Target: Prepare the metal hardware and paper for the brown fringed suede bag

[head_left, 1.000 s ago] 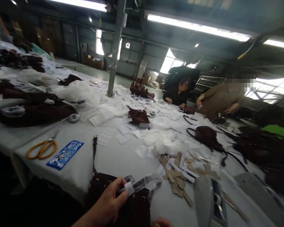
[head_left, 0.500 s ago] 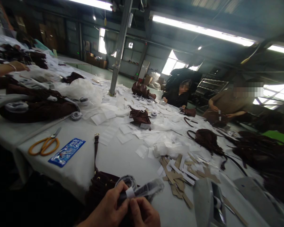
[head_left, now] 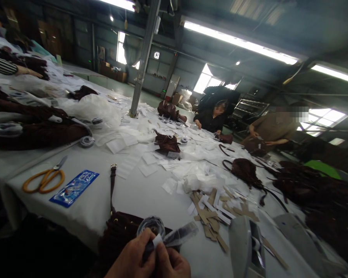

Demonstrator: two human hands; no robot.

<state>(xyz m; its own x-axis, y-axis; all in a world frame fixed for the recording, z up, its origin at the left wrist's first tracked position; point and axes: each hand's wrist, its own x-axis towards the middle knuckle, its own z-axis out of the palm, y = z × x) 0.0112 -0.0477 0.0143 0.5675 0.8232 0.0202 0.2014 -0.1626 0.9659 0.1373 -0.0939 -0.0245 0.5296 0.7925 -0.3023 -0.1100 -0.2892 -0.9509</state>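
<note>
My left hand [head_left: 136, 253] and my right hand [head_left: 173, 261] meet at the near edge of the table, fingers closed in a pinch. Between their fingertips is a small white strip [head_left: 157, 240], on a strap wrapped in clear plastic [head_left: 182, 234]. The strap's coiled part [head_left: 151, 225] rises behind my left fingers, and its flat tail points right. Beneath lies a dark brown bag [head_left: 116, 231] with metal eyelets, partly hidden by my hands. Its buckled strap [head_left: 113, 187] stretches away over the white table.
Orange-handled scissors [head_left: 45, 180] and a blue packet [head_left: 74, 188] lie left. A tape dispenser [head_left: 245, 247] stands right, near cardboard strips [head_left: 211, 216]. White sheets [head_left: 150, 158] and brown bags [head_left: 245, 172] cover the table beyond. Two people work across it; a striped sleeve [head_left: 1, 65] reaches in far left.
The camera view has shifted slightly. My hands stay together at the white strip, with the coil now showing more. At far left the striped arm reaches further in.
</note>
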